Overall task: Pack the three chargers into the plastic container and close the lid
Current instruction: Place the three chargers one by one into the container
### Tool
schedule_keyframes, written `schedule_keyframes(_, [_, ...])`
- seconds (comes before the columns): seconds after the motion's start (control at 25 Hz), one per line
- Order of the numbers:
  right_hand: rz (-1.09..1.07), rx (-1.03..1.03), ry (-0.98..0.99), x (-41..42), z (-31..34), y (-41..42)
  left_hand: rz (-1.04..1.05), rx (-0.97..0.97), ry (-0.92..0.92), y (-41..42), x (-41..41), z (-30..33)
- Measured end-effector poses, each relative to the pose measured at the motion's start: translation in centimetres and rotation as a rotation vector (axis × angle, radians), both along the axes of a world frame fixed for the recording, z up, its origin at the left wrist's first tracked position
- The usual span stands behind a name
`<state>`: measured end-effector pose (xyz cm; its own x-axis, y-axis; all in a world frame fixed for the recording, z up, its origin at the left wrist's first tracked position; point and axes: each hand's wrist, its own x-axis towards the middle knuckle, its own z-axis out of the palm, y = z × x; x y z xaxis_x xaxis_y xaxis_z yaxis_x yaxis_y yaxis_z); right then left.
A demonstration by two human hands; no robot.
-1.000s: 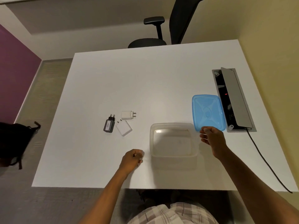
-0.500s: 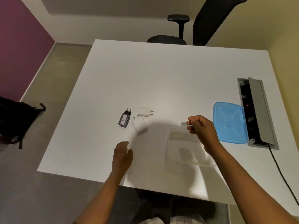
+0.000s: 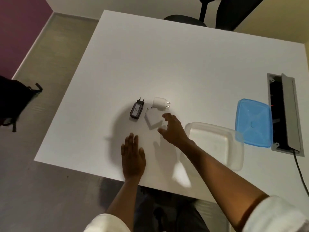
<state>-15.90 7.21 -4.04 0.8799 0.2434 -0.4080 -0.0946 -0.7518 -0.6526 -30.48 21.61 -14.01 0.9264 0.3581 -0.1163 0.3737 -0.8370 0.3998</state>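
Note:
Three chargers lie close together on the white table [image 3: 167,64]: a black charger [image 3: 136,110], a small white charger [image 3: 160,102] with its pins to the right, and a flat square white charger [image 3: 153,120]. My right hand [image 3: 173,128] hovers open just right of the square charger, fingers spread around its edge without gripping it. My left hand [image 3: 133,155] rests flat and open on the table below the chargers. The clear plastic container [image 3: 217,144] stands open to the right. Its blue lid [image 3: 253,123] lies beside it, further right.
An open cable box [image 3: 284,113] is set into the table at the right edge, with a black cable [image 3: 301,174] running from it. A black office chair [image 3: 217,15] stands behind the table. A dark bag [image 3: 13,99] lies on the floor at left.
My right hand has left the lid and container and swung left to the square white charger. My left hand has opened flat on the table. The camera has shifted left and closer.

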Motion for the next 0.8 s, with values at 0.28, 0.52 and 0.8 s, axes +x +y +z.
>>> schedule_keyframes(0.28, [0.306, -0.288, -0.21, 2.3, -3.9, 3.3, 0.017, 0.028, -0.011, -0.3, 0.2, -0.9])
schedule_keyframes(0.52, [0.284, -0.352, -0.218, 1.7, -4.6, 3.6, 0.02, 0.048, -0.004, -0.1, 0.0, -1.4])
schedule_keyframes(0.8, [0.253, -0.226, -0.188, -2.2, -1.5, 1.9, 0.02, 0.061, -0.013, -0.1, 0.0, -1.6])
